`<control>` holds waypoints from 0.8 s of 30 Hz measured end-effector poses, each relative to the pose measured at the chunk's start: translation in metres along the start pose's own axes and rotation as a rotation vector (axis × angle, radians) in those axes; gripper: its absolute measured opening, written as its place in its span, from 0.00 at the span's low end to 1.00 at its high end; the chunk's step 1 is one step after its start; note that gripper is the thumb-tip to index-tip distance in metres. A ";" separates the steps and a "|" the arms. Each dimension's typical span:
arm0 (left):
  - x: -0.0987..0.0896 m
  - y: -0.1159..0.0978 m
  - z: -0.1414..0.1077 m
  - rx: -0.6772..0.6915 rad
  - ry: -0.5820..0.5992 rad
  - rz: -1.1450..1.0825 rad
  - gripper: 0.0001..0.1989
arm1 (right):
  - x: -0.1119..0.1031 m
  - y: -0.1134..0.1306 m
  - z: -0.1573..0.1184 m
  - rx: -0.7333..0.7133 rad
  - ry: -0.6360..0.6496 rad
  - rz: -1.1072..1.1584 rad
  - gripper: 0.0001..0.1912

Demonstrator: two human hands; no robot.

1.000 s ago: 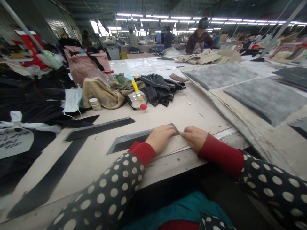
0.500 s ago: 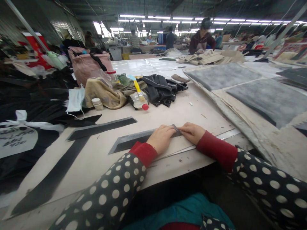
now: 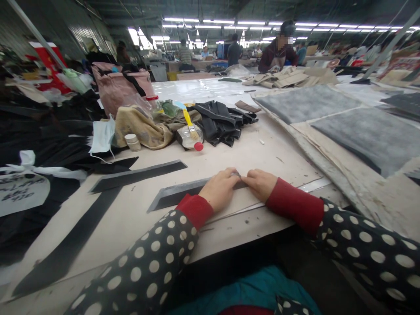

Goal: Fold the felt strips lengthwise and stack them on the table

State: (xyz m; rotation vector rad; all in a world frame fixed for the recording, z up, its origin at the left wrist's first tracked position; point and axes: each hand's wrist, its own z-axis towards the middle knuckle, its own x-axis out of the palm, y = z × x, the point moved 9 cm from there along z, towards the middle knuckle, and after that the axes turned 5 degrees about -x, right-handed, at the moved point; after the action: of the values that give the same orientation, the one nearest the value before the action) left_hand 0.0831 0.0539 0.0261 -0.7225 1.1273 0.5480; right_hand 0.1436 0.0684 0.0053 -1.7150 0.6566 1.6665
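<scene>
A black strip with a grey border (image 3: 177, 195) lies flat on the pale worktop in front of me. My left hand (image 3: 220, 189) rests over its right part, fingers curled closed and pressing on the strip's far edge. My right hand (image 3: 259, 183) is closed at the strip's right end, thumb and fingertips pinched against it, almost touching the left fingertips. The very end of the strip is mostly hidden under the fingers. To the left lies a second bordered black strip (image 3: 141, 176), across a longer plain black strip (image 3: 72, 238).
Behind the strips stand a small white-capped jar (image 3: 132, 142), a yellow-handled brush (image 3: 189, 122) on a clear container, and a pile of black pieces (image 3: 219, 122). Grey panels (image 3: 367, 135) lie on layered cloth at right. A person (image 3: 278, 52) works across the table.
The raised tip of the strip between my hands has been folded down under my fingers. My right hand has shifted slightly left, closer to the left one.
</scene>
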 end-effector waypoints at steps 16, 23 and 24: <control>0.003 -0.016 0.004 0.145 0.113 0.166 0.14 | 0.002 -0.006 -0.003 0.016 -0.090 0.070 0.13; 0.004 -0.002 0.004 0.037 0.119 0.023 0.15 | 0.000 -0.008 -0.005 0.014 -0.114 0.185 0.18; 0.004 0.002 0.005 -0.001 0.114 -0.008 0.16 | -0.001 -0.008 -0.004 0.014 -0.099 0.183 0.19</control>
State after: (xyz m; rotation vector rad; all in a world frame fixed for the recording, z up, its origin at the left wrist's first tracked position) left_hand 0.0860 0.0590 0.0231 -0.7663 1.2294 0.5054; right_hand 0.1520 0.0705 0.0067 -1.5914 0.7962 1.8546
